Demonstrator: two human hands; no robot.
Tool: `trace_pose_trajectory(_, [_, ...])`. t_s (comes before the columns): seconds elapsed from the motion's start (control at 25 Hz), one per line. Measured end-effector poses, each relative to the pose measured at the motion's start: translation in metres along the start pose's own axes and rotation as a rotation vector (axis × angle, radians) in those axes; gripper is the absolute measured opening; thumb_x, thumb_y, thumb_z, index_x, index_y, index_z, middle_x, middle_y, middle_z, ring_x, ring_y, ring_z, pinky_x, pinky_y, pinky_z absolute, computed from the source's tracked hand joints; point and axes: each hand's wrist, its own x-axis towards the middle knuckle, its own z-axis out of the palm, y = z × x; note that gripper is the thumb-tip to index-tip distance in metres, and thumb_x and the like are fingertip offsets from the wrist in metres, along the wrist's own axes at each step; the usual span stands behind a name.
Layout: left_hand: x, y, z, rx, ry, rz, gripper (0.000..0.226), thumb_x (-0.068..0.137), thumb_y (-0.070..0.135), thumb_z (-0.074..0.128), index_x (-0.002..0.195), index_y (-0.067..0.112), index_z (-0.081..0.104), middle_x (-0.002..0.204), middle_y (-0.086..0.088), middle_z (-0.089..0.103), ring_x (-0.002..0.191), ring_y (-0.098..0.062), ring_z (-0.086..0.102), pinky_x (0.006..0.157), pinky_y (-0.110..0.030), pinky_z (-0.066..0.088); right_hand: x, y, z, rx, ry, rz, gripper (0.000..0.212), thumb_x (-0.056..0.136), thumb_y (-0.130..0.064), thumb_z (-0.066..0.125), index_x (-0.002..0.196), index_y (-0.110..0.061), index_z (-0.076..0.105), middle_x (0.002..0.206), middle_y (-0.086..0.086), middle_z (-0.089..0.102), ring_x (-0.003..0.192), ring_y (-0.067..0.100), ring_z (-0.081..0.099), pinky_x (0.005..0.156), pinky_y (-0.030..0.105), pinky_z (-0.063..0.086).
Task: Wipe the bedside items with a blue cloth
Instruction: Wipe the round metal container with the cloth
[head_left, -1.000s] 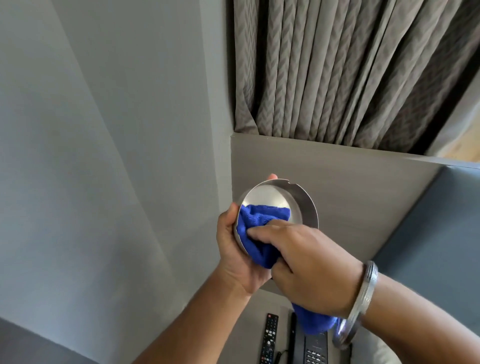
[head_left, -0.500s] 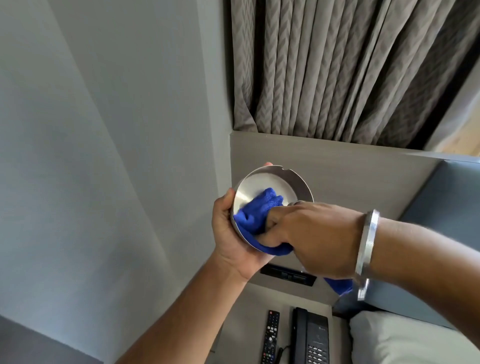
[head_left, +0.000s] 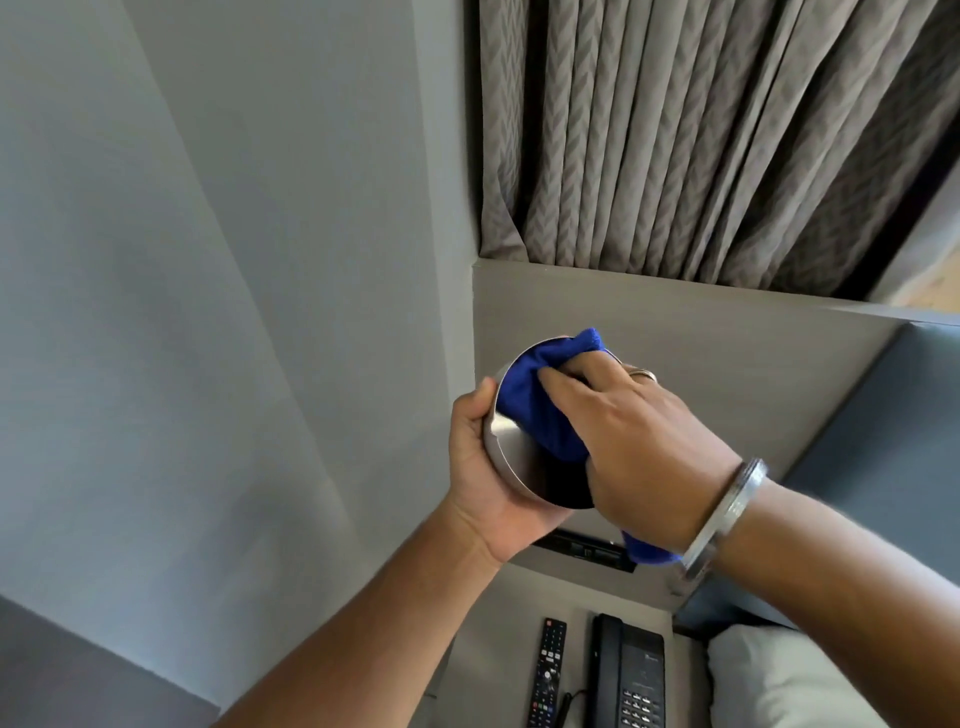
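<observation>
Right hand (head_left: 644, 441): fingers closed on the cloth (head_left: 545, 405), pressing it into the dish (head_left: 511, 457). Left hand (head_left: 485, 467): cupped around the dish from below-left, holding it tilted in the air. Dish: round, metal, notched rim, above the surface (head_left: 498, 644). Remote (head_left: 546, 673) and phone (head_left: 626, 675): on the surface, below the dish, side by side. Risk: smooth metal may slip from a one-handed hold under a hard wipe and drop onto the phone or remote.

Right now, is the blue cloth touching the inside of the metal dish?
Touching. The head view shows the right hand pressing the blue cloth into the metal dish, which the left hand holds.
</observation>
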Motion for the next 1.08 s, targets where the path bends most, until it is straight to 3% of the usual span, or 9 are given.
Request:
trace_pose_trajectory(0.12, [-0.003,-0.004,-0.005,-0.008,-0.002,0.076,0.060,0.090,0.053,0.053,0.125,0.006,0.062,0.121,-0.018,0.069,0.117,-0.033,0.062,0.101,-0.043,0.048,-0.003,-0.014,0.009,0.169,-0.085,-0.094,0.056,0.065,-0.005,0.048,0.118,-0.023,0.049,0.114,-0.003,0.047,0.091,0.024,0.051,0.081,0.035,0.047])
trace_pose_trajectory(0.28, [-0.015,-0.004,-0.007,0.005,0.089,0.047,0.057,0.073,0.054,0.070,0.108,0.010,0.065,0.094,-0.012,0.072,0.094,-0.031,0.070,0.090,-0.040,0.051,-0.007,-0.004,0.012,0.126,-0.353,-0.258,0.054,0.068,-0.004,0.050,0.117,-0.028,0.051,0.113,-0.003,0.046,0.091,0.025,0.053,0.080,0.038,0.049])
trace_pose_trajectory(0.36, [-0.018,-0.011,-0.004,0.077,0.036,0.038,0.074,0.077,0.053,0.065,0.135,0.010,0.051,0.096,-0.011,0.069,0.096,-0.029,0.066,0.093,-0.040,0.046,-0.010,0.008,0.006,0.103,-0.508,-0.320,0.044,0.067,-0.003,0.050,0.102,-0.028,0.058,0.105,-0.004,0.051,0.086,0.025,0.054,0.074,0.037,0.050])
trace_pose_trajectory(0.44, [-0.017,-0.022,-0.002,0.121,0.015,0.030,0.085,0.083,0.049,0.061,0.154,0.013,0.031,0.116,-0.016,0.066,0.109,-0.030,0.062,0.100,-0.042,0.046,-0.012,0.016,0.002,0.047,-0.569,-0.341,0.032,0.068,-0.006,0.049,0.091,-0.026,0.059,0.090,-0.007,0.056,0.079,0.022,0.055,0.068,0.029,0.046])
trace_pose_trajectory(0.6, [-0.020,-0.036,-0.005,-0.035,0.008,-0.098,0.086,0.079,0.053,0.062,0.152,0.014,0.037,0.146,-0.015,0.041,0.132,-0.033,0.041,0.119,-0.046,0.022,-0.018,0.020,-0.015,-0.158,-0.347,-0.313,0.012,0.079,-0.020,0.052,0.085,-0.028,0.059,0.058,-0.004,0.039,0.048,0.012,0.035,0.048,0.017,0.022])
trace_pose_trajectory(0.72, [-0.017,-0.031,-0.007,-0.037,-0.043,-0.146,0.076,0.086,0.065,0.042,0.144,0.017,0.047,0.145,-0.013,0.048,0.131,-0.035,0.045,0.112,-0.058,0.028,-0.022,0.023,-0.028,-0.205,-0.188,-0.300,0.034,0.082,-0.025,0.030,0.096,-0.029,0.061,0.086,-0.002,0.058,0.074,0.022,0.055,0.063,0.032,0.046])
trace_pose_trajectory(0.84, [-0.014,-0.025,-0.006,-0.110,-0.155,-0.138,0.076,0.093,0.063,0.028,0.146,0.011,0.042,0.146,-0.019,0.050,0.136,-0.038,0.043,0.109,-0.058,0.030,-0.025,0.009,-0.024,-0.263,0.037,-0.120,0.064,0.070,-0.023,0.006,0.114,-0.019,0.053,0.104,0.004,0.056,0.088,0.029,0.054,0.074,0.040,0.048])
trace_pose_trajectory(0.92, [-0.015,-0.026,-0.014,-0.178,-0.159,-0.141,0.079,0.092,0.064,0.028,0.146,0.009,0.044,0.145,-0.019,0.051,0.136,-0.036,0.044,0.109,-0.053,0.032,-0.031,-0.003,-0.002,-0.250,-0.023,-0.083,0.059,0.073,-0.017,0.012,0.123,-0.013,0.044,0.111,0.008,0.051,0.094,0.031,0.050,0.078,0.040,0.045])
trace_pose_trajectory(1.08, [-0.017,-0.037,-0.032,-0.181,-0.140,-0.059,0.080,0.093,0.062,0.014,0.147,0.009,0.040,0.142,-0.020,0.053,0.133,-0.037,0.045,0.110,-0.051,0.032,-0.024,-0.007,0.011,-0.056,-0.115,-0.041,0.031,0.074,-0.015,0.043,0.103,-0.022,0.053,0.102,0.004,0.051,0.086,0.029,0.049,0.071,0.035,0.041])
